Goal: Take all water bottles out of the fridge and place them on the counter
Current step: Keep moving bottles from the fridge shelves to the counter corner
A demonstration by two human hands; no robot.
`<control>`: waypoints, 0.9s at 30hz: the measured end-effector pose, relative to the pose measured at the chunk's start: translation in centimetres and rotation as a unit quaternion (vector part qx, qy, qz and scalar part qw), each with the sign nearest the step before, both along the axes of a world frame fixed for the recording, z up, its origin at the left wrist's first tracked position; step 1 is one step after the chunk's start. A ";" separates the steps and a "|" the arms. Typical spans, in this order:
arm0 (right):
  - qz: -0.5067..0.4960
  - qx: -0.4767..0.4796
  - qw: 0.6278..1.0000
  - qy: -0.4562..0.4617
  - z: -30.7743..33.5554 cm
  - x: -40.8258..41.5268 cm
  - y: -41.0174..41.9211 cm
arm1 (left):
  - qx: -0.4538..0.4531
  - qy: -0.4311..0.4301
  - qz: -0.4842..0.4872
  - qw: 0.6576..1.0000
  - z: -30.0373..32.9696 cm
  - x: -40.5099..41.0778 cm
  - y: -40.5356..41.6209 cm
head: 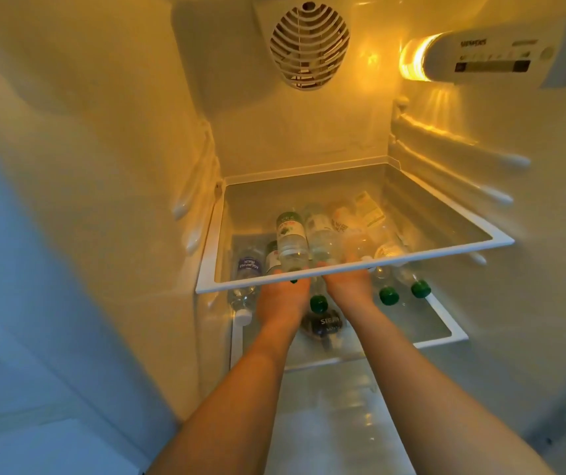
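Several clear water bottles lie on the lower fridge shelf (446,332), seen partly through the upper glass shelf (370,264). Most have green caps, like the bottle (388,296) to the right, and one blue-labelled bottle (248,269) at the left has a white cap. Both hands reach under the upper shelf. My left hand (283,298) wraps around a green-labelled bottle (290,234) near its neck. My right hand (350,286) lies on a neighbouring clear bottle (326,243); the shelf rim and glass blur its fingers. Another green-capped bottle (318,303) lies between the hands.
The upper glass shelf's white front rim crosses just above both hands. A dark Siemens-marked item (324,325) sits on the lower shelf under my wrists. The fridge walls stand close at left and right, with a fan grille (309,46) and a lamp housing (463,56) above.
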State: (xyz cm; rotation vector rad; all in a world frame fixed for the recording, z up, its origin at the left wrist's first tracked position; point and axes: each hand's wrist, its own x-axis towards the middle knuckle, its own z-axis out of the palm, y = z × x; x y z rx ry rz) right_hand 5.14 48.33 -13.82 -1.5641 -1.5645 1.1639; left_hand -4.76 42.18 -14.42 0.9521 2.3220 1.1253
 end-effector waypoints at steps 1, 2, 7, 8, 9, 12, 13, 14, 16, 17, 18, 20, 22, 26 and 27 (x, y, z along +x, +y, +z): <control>0.007 0.010 0.999 -0.029 0.2 -0.3 0.0 | -0.012 0.000 -0.003 1.000 0.1 -0.1 0.2; 0.014 0.018 0.998 -0.053 0.6 -0.7 -0.1 | -0.024 0.000 -0.006 1.000 0.2 -0.2 0.5; -0.032 0.062 0.997 0.027 -0.2 -0.9 -0.9 | -0.006 -0.019 0.006 1.000 0.1 -0.3 0.1; -0.040 0.073 0.995 0.053 -0.7 -0.8 -1.2 | 0.013 -0.017 0.013 1.000 0.0 -0.1 -0.3; -0.046 0.088 0.993 0.066 -1.1 -0.7 -1.7 | 0.026 -0.002 0.019 0.999 -0.2 0.2 -0.8; -0.077 0.126 0.986 0.073 -1.7 -0.2 -3.2 | 0.030 0.067 0.035 0.997 -0.5 1.4 -2.5; -0.081 0.131 0.985 0.074 -1.8 0.0 -3.9 | 0.025 0.083 0.042 0.995 -0.5 1.8 -3.1; -0.085 0.137 0.984 0.074 -2.0 0.3 -4.4 | 0.022 0.095 0.048 0.994 -0.7 2.1 -3.8; -0.086 0.160 0.980 0.076 -2.4 1.0 -5.6 | 0.027 0.103 0.056 0.993 -1.1 2.6 -5.2; -0.083 0.175 0.978 0.077 -2.6 1.4 -6.2 | 0.034 0.105 0.058 0.992 -1.2 2.8 -5.9; -0.080 0.188 0.976 0.081 -2.7 1.8 -6.6 | 0.041 0.111 0.059 0.991 -1.3 2.9 -6.6; -0.080 0.203 0.971 0.096 -2.7 2.5 -7.4 | 0.059 0.137 0.059 0.987 -1.3 3.1 -8.0; -0.086 0.213 0.967 0.109 -2.6 3.3 -8.2 | 0.091 0.167 0.060 0.980 -1.1 3.4 -9.5; -0.106 0.240 0.953 0.148 -1.9 4.9 -9.5 | 0.181 0.183 0.060 0.964 0.0 4.0 -11.8; -0.112 0.254 0.948 0.155 -1.5 5.3 -9.7 | 0.203 0.176 0.063 0.961 0.4 4.1 -12.2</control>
